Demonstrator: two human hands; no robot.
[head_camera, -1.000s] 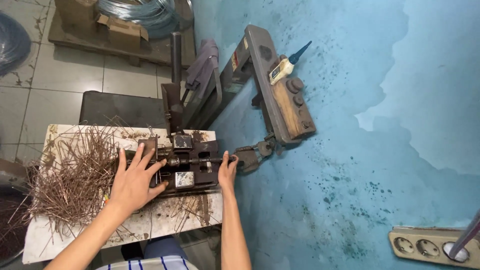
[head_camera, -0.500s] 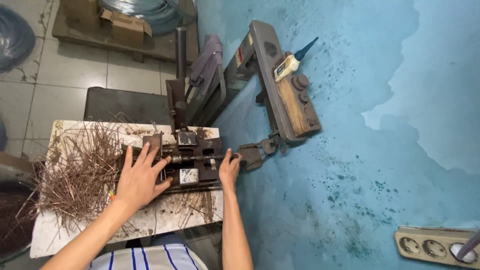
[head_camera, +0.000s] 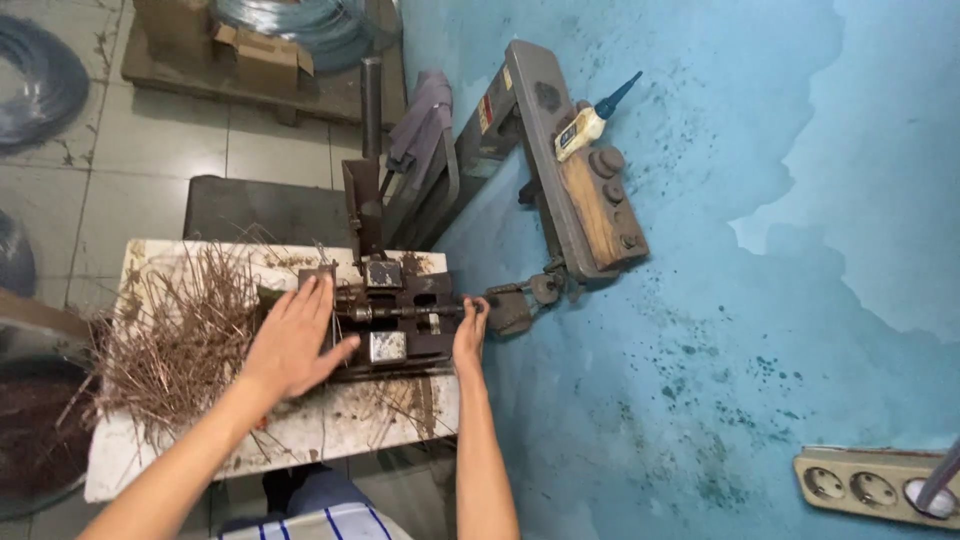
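Both hands are on the small rusty press (head_camera: 400, 320) bolted to the white table (head_camera: 300, 430). My left hand (head_camera: 295, 335) lies flat and open, fingers spread, against the near-left side of the press, its heel touching the heap of thin brown wire pieces (head_camera: 170, 345) just to its left. My right hand (head_camera: 468, 328) curls around the right end of the press, fingers closed on the metal there. I judge the risk is pinching: my left fingertips sit close to the moving blocks, and loose wire ends could prick my palm. Compared with a moment ago, my left hand has slid slightly rightward onto the press; my right stays put.
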